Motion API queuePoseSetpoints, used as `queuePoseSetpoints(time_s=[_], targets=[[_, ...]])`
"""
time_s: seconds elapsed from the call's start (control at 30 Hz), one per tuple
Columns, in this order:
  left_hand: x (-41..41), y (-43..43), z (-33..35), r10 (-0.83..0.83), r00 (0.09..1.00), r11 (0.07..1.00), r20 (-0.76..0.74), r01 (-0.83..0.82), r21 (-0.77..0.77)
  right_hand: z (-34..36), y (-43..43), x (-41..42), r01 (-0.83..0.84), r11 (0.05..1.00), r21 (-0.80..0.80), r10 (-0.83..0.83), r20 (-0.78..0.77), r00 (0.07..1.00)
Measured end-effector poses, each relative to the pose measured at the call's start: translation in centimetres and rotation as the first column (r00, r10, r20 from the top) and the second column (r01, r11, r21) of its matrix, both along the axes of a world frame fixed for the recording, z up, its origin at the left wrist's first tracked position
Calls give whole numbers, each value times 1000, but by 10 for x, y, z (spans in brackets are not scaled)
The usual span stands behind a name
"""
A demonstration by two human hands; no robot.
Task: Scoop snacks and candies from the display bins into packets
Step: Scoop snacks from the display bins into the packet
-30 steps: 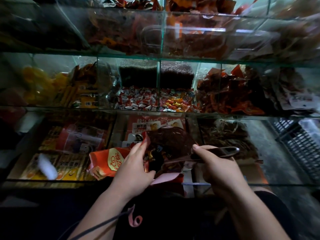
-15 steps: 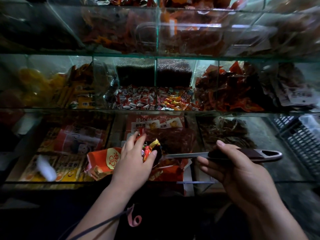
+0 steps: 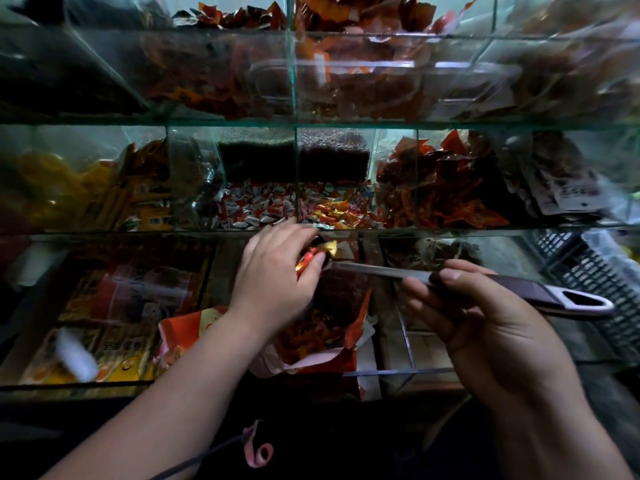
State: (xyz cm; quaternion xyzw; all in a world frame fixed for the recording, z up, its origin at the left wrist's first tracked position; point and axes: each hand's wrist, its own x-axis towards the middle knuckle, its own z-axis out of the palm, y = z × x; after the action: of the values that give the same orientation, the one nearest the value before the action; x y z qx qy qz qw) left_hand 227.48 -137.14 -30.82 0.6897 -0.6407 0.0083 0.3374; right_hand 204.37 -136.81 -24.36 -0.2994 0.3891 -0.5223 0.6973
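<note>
Glass bins (image 3: 296, 161) with thin greenish edges hold heaps of crinkled foil wrappers. The left hand (image 3: 273, 275) is stretched forward, palm down. Its fingers curl over a few wrapped candies (image 3: 320, 251) in shiny red and gold foil, with the thumb against the red one. The right hand (image 3: 485, 327) grips the scoop (image 3: 381, 271) by its dark handle, thumb on top. The flat metal shaft runs to the left hand, which hides the bowl. The open red packet (image 3: 187, 330) lies under the left wrist.

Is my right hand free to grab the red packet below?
Probably not: the right hand grips the scoop, and the left hand, holding candies, hovers over the red packet.
</note>
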Motion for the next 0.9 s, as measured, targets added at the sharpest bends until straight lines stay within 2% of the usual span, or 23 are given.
queuePoseSetpoints(time_s=[0.17,0.23,0.33,0.4,0.47,0.5,0.57,0.63,0.7,0.77,0.87,0.9], targets=[[1,-52,19,-60,998,994,-21,62,89,9,-21,7,97,995,35,-98,41,994],[3,-67,20,-31,993,992,-114,45,121,9,-31,11,133,991,32,-135,67,989],[3,-74,17,45,955,996,-293,-21,83,7,-52,20,169,986,-7,-168,102,981],[1,-70,10,98,942,991,-322,-64,113,1,-67,31,185,981,-63,-181,62,981],[1,-64,0,125,939,983,-321,-73,170,-7,-80,43,179,967,-182,-194,-69,979],[1,-61,-4,129,940,978,-317,-68,196,-13,-85,46,136,943,-303,-207,-217,954],[2,-55,-10,110,945,975,-307,-43,219,-23,-93,47,-121,810,-574,-274,-552,787],[5,-53,-11,88,949,979,-302,-25,204,-28,-94,45,-363,651,-667,-343,-685,643],[9,-52,-9,79,954,981,-288,-23,194,-30,-93,40,-516,531,-672,-390,-734,555],[13,-52,-7,76,960,980,-271,-22,198,-29,-85,35,-574,436,-693,-449,-720,529],[16,-49,-7,72,953,981,-296,-14,193,-22,-63,30,-500,374,-781,-478,-625,617],[15,-46,-8,70,943,984,-325,-11,178,-20,-61,28,-481,393,-784,-475,-621,624]])
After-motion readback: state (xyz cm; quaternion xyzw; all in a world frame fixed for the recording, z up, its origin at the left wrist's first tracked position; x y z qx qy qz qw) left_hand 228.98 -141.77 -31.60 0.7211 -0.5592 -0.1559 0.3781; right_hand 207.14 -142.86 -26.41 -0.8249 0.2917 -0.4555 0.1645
